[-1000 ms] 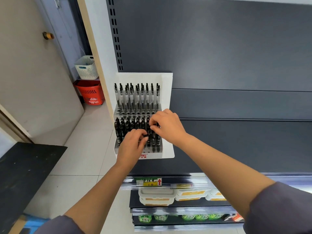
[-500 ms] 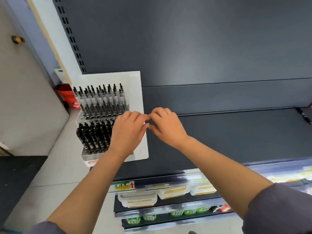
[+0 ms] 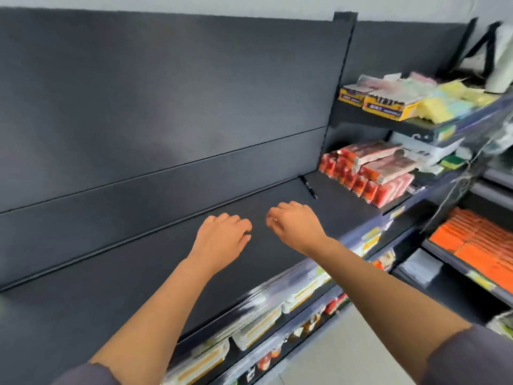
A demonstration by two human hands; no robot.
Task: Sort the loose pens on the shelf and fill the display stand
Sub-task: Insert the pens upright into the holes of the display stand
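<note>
1. Progress, judged from this view: one loose pen (image 3: 308, 187) lies on the dark shelf (image 3: 133, 290), right of the frame's centre, against the back edge and just left of the red packets (image 3: 369, 176). It has not been collected, so at least one pen is left to fetch and slot in.
2. Display stand: out of view now, so its present fill cannot be checked.
3. Left hand (image 3: 222, 236): it hovers over the shelf at centre frame with its fingers loosely curled. Nothing shows in its grasp, though the fingertips are turned away.
4. Right hand (image 3: 295, 222): it is just beside the left but apart from it, and nearer the pen without touching it. The fingers are loosely curled with thumb and forefinger close together, and no pen is visible between them.
5. Change from the earlier frames:
   - Both hands were then at the white stand on the left, among its two rows of upright pens, which looked nearly full.
   - The view has since swung right along the shelf, dropping the stand out of frame and bringing the stray pen and the stocked neighbouring shelves into sight.
   - The hands have left the stand and spread slightly.
</note>
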